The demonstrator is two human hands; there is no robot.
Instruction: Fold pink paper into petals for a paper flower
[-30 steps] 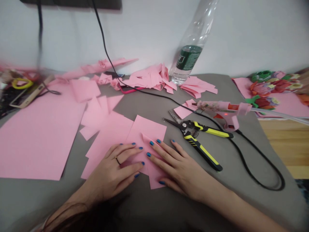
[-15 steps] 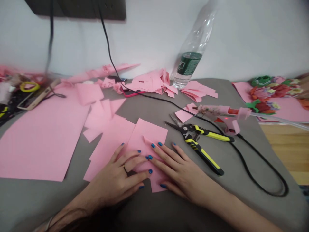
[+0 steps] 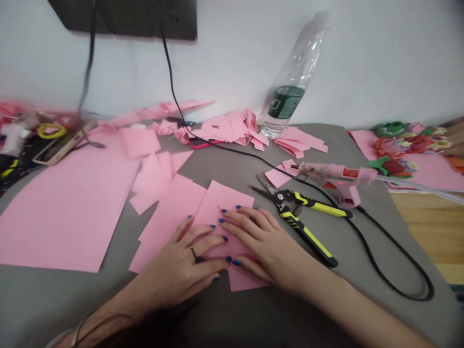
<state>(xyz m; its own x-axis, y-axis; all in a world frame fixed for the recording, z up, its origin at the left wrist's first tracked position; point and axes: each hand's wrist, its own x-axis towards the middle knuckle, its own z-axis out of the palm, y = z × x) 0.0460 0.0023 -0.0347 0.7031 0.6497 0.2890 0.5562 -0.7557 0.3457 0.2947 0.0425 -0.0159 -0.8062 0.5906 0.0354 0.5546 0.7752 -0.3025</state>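
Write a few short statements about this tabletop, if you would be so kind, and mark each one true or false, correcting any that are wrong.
1. The left hand and the right hand both touch pink paper. True.
2. No jewellery shows on the fingers of the left hand. False: one finger wears a ring.
3. The shears lie nearer to the right hand than to the left hand. True.
4. The shears are fully closed. False: the shears are spread open.
5. A red light shows on the pink glue gun. True.
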